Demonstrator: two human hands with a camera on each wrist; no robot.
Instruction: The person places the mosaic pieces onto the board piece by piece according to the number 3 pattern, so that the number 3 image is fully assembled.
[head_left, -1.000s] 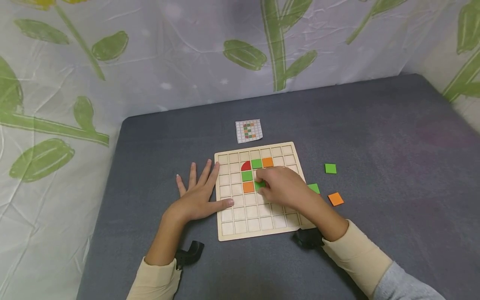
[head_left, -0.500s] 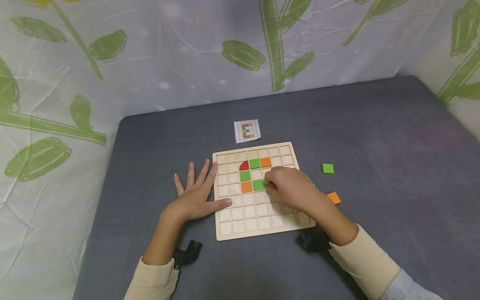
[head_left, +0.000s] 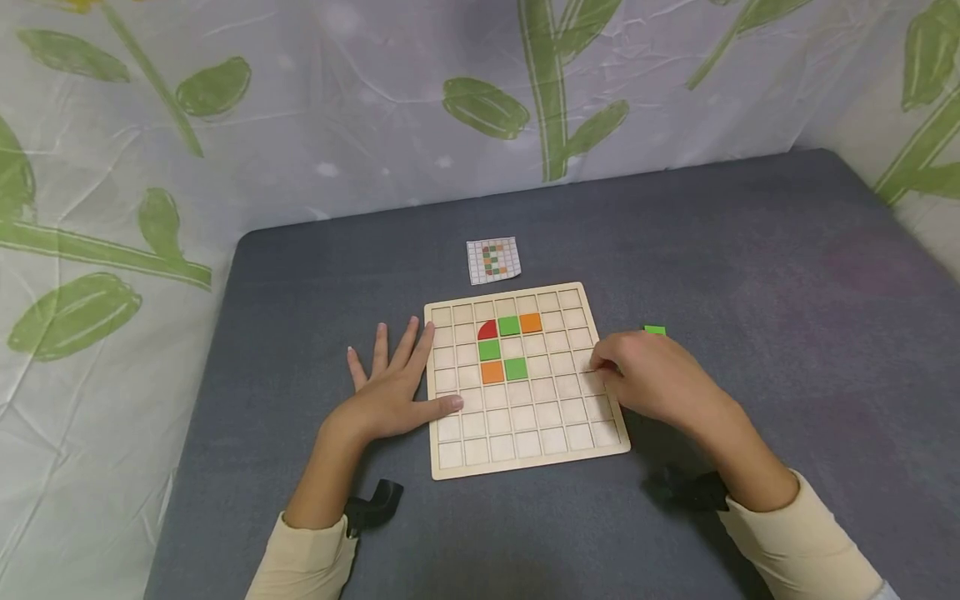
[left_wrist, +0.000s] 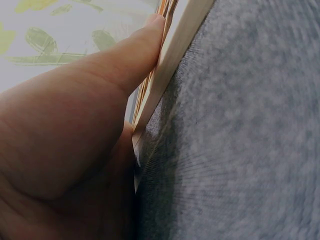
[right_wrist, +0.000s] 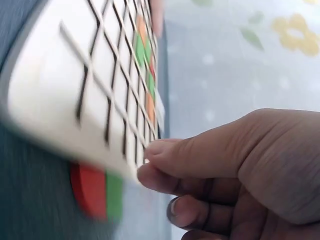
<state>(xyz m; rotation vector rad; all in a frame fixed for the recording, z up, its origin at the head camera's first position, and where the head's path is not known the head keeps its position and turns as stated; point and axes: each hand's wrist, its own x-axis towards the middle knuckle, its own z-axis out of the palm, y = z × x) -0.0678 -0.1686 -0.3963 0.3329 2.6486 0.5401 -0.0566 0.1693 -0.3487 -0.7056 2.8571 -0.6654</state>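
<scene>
A wooden grid board lies on the table, holding a red quarter-round piece and several green and orange squares, among them a green square. My left hand is spread flat at the board's left edge, its thumb resting on the rim, also visible in the left wrist view. My right hand is over the board's right edge. In the right wrist view its fingers are curled, thumb against index finger, with no piece visible between them.
A small printed grid card lies behind the board. Beyond my right hand a loose green square is partly hidden. The right wrist view shows a red piece and a green piece beside the board.
My right hand has moved from the middle of the board to its right edge, uncovering the green square in the third row. The left hand stays where it was.
</scene>
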